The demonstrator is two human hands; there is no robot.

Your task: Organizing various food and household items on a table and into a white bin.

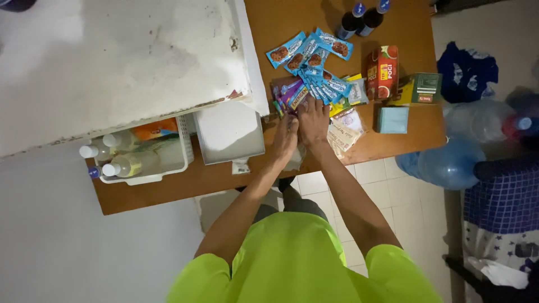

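My left hand (pixel 285 136) and my right hand (pixel 313 122) are close together on a heap of small packets on the brown table (pixel 393 147). Both press on purple and multicoloured sachets (pixel 292 94) at the near end of the heap. Several blue cookie packets (pixel 311 56) fan out beyond my fingers. Pale flat sachets (pixel 345 132) lie just right of my right wrist. Whether either hand pinches a packet is hidden by the fingers.
A red box (pixel 383 72), a green box (pixel 426 87) and a light blue box (pixel 392 119) sit to the right. Two dark bottles (pixel 362 18) stand at the far edge. A white basket (pixel 168 168) with bottles and a white tray (pixel 229 133) lie left, under a white slab (pixel 112 62). Big water jugs (pixel 449 163) stand on the floor.
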